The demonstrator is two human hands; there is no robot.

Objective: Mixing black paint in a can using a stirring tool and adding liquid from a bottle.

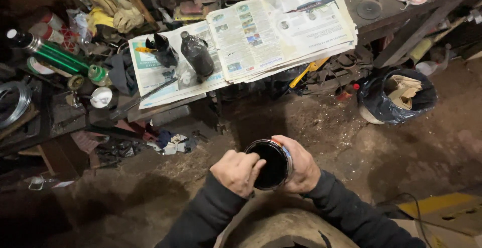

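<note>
workbench [150, 108] up top is sitting under newspapers [281, 32] and two dark bottles [197, 53]. lower down, the right hand [300, 165] is wrapping round an open can [271, 163] of black stuff, the left hand [237, 171] is pinching its rim.

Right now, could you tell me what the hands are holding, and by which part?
A round can of dark liquid: the right hand wraps its side, and the left hand touches its rim.
</note>
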